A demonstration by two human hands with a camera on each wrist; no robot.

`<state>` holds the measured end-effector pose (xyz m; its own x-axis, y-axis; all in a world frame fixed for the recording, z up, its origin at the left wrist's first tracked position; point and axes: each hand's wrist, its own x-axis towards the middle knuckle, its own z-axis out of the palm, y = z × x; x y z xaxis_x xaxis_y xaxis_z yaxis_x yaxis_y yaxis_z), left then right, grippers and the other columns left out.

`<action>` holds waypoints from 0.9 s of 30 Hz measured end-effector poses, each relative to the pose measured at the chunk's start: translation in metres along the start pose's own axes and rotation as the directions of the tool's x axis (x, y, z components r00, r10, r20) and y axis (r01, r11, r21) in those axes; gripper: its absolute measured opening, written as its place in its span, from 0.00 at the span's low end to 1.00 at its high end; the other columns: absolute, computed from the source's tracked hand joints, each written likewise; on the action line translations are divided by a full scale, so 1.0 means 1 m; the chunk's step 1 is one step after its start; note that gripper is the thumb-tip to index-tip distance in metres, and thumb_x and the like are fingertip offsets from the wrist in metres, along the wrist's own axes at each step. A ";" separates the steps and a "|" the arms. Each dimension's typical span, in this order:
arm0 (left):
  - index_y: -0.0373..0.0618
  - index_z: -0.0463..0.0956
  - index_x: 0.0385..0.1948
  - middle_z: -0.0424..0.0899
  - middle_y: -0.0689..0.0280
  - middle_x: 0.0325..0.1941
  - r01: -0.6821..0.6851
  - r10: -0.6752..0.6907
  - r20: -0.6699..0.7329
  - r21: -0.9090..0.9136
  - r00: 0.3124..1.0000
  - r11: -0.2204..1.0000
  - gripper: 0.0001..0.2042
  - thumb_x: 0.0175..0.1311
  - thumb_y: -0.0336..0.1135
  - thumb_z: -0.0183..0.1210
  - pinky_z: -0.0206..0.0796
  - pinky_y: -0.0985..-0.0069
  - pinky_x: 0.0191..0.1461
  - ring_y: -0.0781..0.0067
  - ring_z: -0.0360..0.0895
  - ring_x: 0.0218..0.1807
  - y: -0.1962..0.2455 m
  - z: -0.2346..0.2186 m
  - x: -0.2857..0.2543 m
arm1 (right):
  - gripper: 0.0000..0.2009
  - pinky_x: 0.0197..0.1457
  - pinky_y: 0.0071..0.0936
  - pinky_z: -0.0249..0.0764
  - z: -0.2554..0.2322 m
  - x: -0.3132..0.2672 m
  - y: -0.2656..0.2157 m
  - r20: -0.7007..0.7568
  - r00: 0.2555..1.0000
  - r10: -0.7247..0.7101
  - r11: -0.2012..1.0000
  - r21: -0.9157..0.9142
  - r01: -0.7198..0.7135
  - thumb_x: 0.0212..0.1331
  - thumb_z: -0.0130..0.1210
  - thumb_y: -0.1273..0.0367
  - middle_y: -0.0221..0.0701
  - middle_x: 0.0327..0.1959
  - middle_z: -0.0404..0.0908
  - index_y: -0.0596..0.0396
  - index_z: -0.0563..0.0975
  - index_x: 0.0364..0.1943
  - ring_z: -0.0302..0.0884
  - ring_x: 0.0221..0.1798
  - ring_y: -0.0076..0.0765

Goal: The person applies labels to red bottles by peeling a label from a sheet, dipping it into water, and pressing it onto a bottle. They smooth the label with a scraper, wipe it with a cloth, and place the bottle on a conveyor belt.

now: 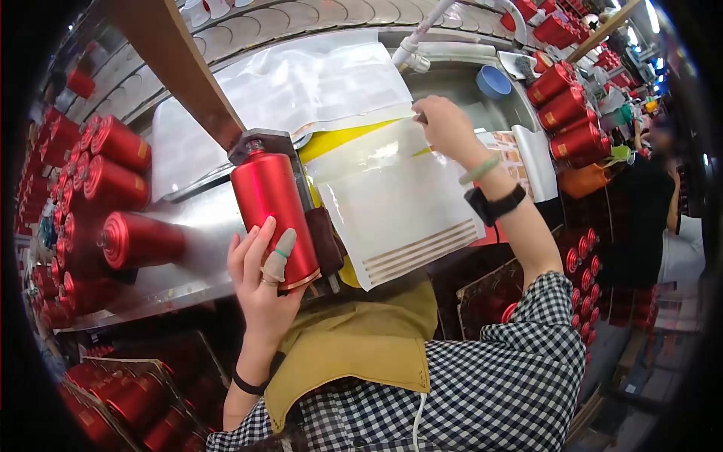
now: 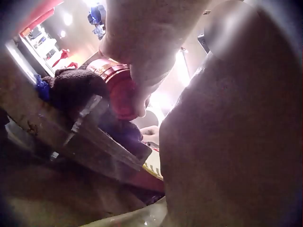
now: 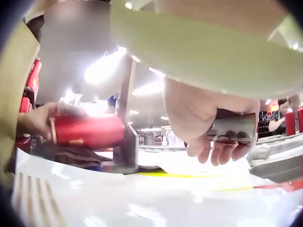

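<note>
The red bottle (image 1: 273,207) lies left of a white sheet (image 1: 399,200), touched by the left hand (image 1: 263,285), fingers extended; the outstretched right hand (image 1: 449,135) seemingly grips a grey piece (image 3: 232,127). The bottle's long axis runs forward, neck (image 1: 256,146) foremost.

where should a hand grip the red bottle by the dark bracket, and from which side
Probably the round body of the red bottle, near its base, coming from the person's left. It lies roughly level, its narrow neck crowded by the dark bracket, while its base points toward the person. A dark cloth crowds its right side. The left hand holds it near the base.
</note>
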<state>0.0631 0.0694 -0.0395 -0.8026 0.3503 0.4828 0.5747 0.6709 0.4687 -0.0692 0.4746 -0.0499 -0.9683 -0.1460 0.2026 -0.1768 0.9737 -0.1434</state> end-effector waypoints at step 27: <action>0.55 0.84 0.60 0.76 0.65 0.72 -0.012 0.012 -0.019 -0.004 1.000 1.000 0.36 0.40 0.38 0.82 0.57 0.48 0.78 0.56 0.71 0.71 -0.011 -0.005 -0.004 | 0.17 0.39 0.20 0.76 0.008 0.154 -0.217 0.282 0.919 -0.275 0.231 0.947 -0.222 0.74 0.57 0.59 0.28 0.44 0.86 0.54 0.81 0.58 0.81 0.40 0.20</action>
<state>0.0613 0.0577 -0.0433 -0.7922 0.3458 0.5028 0.5853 0.6637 0.4657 -0.1817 0.2392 0.0052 -0.8910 -0.4515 -0.0479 0.0072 0.0914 -0.9958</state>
